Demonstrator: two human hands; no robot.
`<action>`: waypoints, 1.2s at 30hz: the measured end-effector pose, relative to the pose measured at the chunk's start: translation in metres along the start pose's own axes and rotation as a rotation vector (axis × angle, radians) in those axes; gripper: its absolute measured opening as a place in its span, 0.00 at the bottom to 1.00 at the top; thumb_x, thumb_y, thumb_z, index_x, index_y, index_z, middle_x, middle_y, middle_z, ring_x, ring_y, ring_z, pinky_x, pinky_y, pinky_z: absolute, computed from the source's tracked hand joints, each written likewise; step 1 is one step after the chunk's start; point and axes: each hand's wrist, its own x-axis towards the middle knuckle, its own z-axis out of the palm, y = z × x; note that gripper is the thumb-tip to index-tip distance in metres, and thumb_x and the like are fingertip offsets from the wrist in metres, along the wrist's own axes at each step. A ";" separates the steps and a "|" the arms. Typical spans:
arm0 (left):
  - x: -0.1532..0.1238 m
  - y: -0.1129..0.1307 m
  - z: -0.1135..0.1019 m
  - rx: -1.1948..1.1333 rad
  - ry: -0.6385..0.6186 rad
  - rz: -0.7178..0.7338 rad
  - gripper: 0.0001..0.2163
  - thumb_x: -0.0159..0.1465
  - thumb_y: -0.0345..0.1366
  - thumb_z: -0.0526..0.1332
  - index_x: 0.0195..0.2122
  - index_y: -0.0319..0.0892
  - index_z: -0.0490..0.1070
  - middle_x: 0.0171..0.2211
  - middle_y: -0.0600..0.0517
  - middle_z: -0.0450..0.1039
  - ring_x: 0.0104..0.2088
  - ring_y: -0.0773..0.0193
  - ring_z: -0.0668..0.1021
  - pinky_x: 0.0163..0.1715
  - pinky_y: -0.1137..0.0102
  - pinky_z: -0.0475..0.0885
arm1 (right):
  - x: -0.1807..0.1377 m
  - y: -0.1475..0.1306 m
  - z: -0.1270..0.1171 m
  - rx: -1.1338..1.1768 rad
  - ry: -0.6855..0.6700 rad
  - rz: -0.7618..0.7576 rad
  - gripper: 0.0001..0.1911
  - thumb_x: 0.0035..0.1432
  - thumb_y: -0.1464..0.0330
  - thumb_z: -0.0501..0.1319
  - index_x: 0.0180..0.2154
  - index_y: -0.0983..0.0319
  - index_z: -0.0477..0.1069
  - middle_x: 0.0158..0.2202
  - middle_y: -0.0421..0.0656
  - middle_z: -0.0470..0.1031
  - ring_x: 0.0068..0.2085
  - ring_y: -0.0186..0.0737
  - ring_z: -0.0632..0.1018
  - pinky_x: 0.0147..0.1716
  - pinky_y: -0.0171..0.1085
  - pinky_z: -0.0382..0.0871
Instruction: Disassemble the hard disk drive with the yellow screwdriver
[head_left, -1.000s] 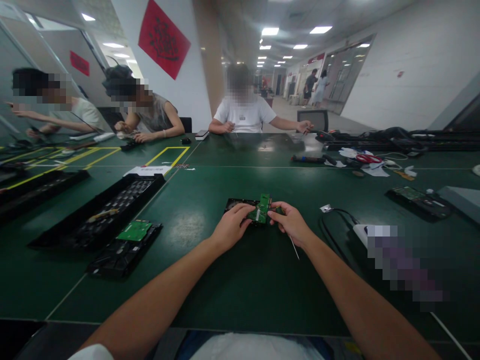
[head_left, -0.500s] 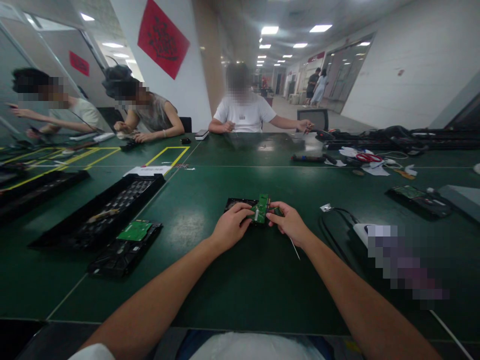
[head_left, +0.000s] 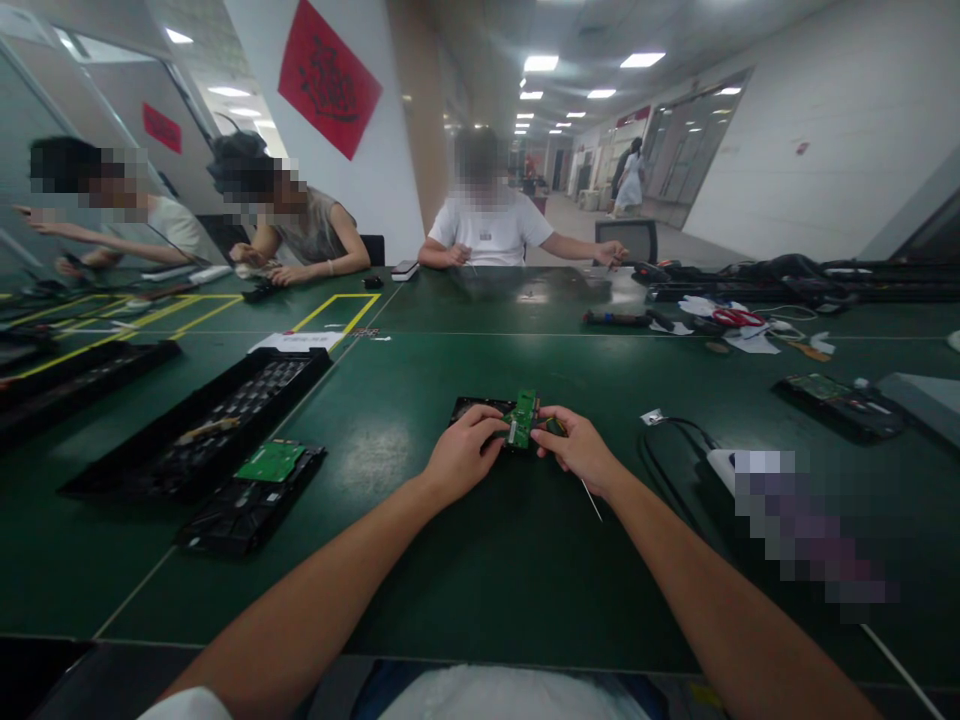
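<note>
Board tilted over black drive case

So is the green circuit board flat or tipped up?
Tipped up: the circuit board stands on edge, pinched between left hand and right hand.
</note>
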 end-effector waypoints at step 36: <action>0.002 0.001 -0.002 -0.012 0.047 0.011 0.13 0.66 0.25 0.59 0.48 0.44 0.77 0.50 0.45 0.74 0.51 0.57 0.79 0.52 0.59 0.78 | -0.002 -0.003 0.001 0.005 -0.003 -0.012 0.22 0.62 0.65 0.67 0.57 0.59 0.72 0.33 0.40 0.75 0.25 0.31 0.73 0.17 0.28 0.58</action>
